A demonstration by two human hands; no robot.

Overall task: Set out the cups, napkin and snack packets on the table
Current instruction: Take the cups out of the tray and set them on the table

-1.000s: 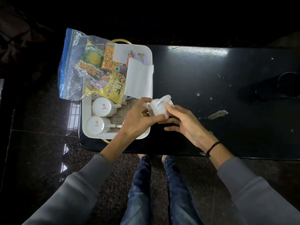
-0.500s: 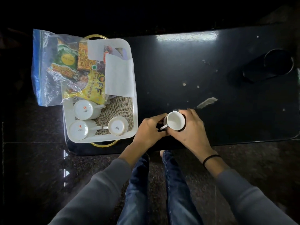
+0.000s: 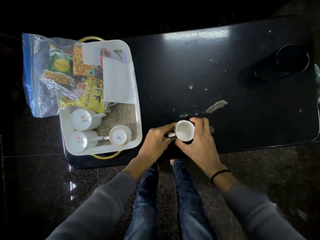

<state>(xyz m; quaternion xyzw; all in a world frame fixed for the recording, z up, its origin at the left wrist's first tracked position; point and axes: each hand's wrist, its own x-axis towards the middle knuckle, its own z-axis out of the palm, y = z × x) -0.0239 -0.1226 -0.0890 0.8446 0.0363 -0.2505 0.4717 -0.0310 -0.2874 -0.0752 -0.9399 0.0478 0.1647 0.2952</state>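
With both hands, left hand (image 3: 156, 142) and right hand (image 3: 197, 141), clasping the white teacup (image 3: 184, 132) at frame centre, we settle it upright on the black table (image 3: 242, 104) (handle leftward) before letting go.

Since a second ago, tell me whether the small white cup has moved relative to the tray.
Yes. The small white cup was held sideways at the tray's right edge; now it sits mouth up, off the tray, further right over the black table, between both hands.

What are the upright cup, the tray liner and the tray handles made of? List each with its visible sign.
Upright cup: probably glazed ceramic; smooth glossy white inside.
Tray liner: looks like burlap or jute; coarse open tan weave.
Tray handles: likely metal with a brass or gold finish; thin shiny yellow loops.
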